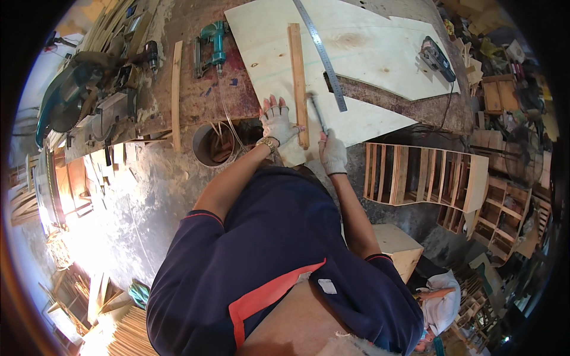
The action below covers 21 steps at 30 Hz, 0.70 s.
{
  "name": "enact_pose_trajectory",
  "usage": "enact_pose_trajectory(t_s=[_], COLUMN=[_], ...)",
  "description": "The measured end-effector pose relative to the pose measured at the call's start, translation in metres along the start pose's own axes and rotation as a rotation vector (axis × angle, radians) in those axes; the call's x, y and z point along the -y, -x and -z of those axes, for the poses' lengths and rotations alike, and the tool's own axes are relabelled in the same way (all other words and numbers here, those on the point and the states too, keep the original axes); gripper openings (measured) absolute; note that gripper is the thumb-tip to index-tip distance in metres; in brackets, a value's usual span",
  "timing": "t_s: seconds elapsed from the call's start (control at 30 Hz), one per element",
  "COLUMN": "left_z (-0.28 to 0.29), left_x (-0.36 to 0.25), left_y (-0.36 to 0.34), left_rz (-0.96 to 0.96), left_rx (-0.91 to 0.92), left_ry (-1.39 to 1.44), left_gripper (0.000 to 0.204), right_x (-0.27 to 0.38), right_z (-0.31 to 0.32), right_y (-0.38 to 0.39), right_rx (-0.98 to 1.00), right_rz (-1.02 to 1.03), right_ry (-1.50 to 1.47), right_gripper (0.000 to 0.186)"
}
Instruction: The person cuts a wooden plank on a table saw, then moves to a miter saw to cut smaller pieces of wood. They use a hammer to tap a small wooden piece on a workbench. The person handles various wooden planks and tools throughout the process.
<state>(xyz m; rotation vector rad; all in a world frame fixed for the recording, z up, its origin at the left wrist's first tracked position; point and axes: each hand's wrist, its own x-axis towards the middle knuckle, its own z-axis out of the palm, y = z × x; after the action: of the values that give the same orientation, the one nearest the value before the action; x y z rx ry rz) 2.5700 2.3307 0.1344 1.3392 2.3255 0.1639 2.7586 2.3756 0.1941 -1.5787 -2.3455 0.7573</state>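
My left hand (276, 123), in a pale fingerless work glove, lies with its fingers spread on a plywood sheet (350, 41). Its thumb reaches to the lower end of a narrow wooden strip (296, 77) that runs up the sheet. Just right of the strip, my gloved right hand (333, 155) is closed round the handle of a hammer (319, 113). The hammer's head is close beside the strip; whether they touch I cannot tell. A steel ruler (321, 53) lies slanted across the plywood, above the hammer.
A teal nail gun (217, 47) and a loose wooden strip (177, 95) lie on the bench to the left, past a mitre saw (65, 101). A black power tool (436, 58) sits on the plywood at right. Below are a round bin (208, 145) and a slatted wooden rack (424, 177).
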Motion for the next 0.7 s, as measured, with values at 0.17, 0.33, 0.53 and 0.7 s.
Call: enact_pose_trajectory(t_s=[0.17, 0.33, 0.53, 0.7], left_z=[-0.004, -0.002, 0.0, 0.007], left_x=[0.002, 0.0, -0.025, -0.017], left_y=[0.003, 0.004, -0.017, -0.049], left_rz=[-0.012, -0.029, -0.232, -0.692], left_rx=[-0.034, -0.058, -0.264, -0.258], left_ry=[0.001, -0.07, -0.06, -0.158], left_gripper=[0.126, 0.122, 0.11, 0.084], right_x=[-0.019, -0.018, -0.036, -0.053], right_z=[0.008, 0.017, 0.024, 0.028], right_y=[0.009, 0.044, 0.073, 0.103], right_rx=[0.115, -0.122, -0.099, -0.118], right_rz=[-0.053, -0.095, -0.247, -0.284], right_ry=[0.068, -0.346, -0.43, -0.376], right_gripper=[0.038, 0.04, 0.044, 0.046])
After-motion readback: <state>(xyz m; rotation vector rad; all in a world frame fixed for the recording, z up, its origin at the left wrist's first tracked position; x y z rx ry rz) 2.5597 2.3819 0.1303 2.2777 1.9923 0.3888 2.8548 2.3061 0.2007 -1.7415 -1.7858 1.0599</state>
